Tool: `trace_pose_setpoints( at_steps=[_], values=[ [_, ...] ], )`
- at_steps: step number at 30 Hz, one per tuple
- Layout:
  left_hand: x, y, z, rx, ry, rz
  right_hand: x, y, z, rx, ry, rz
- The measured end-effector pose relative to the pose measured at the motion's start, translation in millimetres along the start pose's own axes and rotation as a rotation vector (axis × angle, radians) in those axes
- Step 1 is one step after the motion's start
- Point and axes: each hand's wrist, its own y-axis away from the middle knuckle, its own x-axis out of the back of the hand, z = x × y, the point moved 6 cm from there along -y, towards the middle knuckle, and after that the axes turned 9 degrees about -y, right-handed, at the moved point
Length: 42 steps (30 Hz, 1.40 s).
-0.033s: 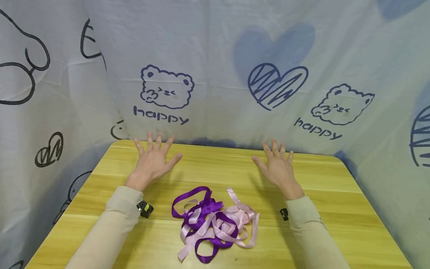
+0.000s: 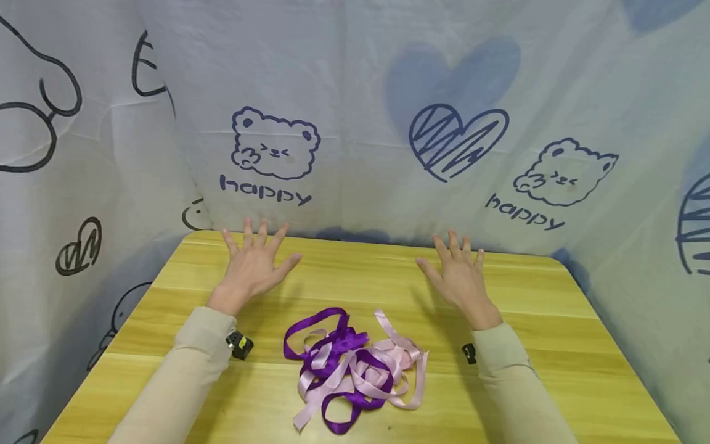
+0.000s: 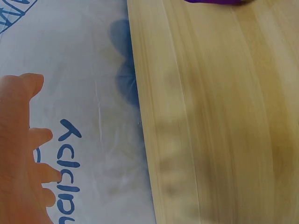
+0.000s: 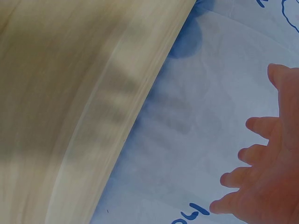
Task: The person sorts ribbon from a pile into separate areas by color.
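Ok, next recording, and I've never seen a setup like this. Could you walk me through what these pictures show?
There is no machine here: a person's bare left hand and right hand do the work. The wide picture comes from a camera on the person's head, looking forward and down. The other two come from cameras worn on the wrists; each shows that side's hand against a printed cloth beyond the table.

On the table, purple ribbon and pale pink ribbon lie in a loose tangle between the forearms. Both hands are spread and hold nothing.
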Motion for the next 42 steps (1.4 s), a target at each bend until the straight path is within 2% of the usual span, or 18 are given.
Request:
trace_pose_setpoints(
  at_steps=[12, 21, 26, 33, 42],
  values=[
    [2.9, 0.7, 9.0, -0.031, 0.010, -0.001, -3.1, 1, -9, 0.036, -0.028, 0.000],
    [1.3, 4.5, 20.8, -0.103, 0.129, 0.012, -15.1, 3, -31, 0.130, -0.068, -0.010],
    [-2.8, 8.7, 24.8, -0.136, 0.167, 0.009, -27.8, 4, -47, 0.161, -0.081, -0.048],
    [-12.3, 12.8, 32.6, -0.181, 0.154, 0.021, -41.3, 6, -74, 0.229, -0.092, -0.081],
    [-24.2, 20.4, 46.0, -0.211, 0.165, -0.016, -55.8, 11, -96, 0.262, -0.137, -0.143]
  ],
)
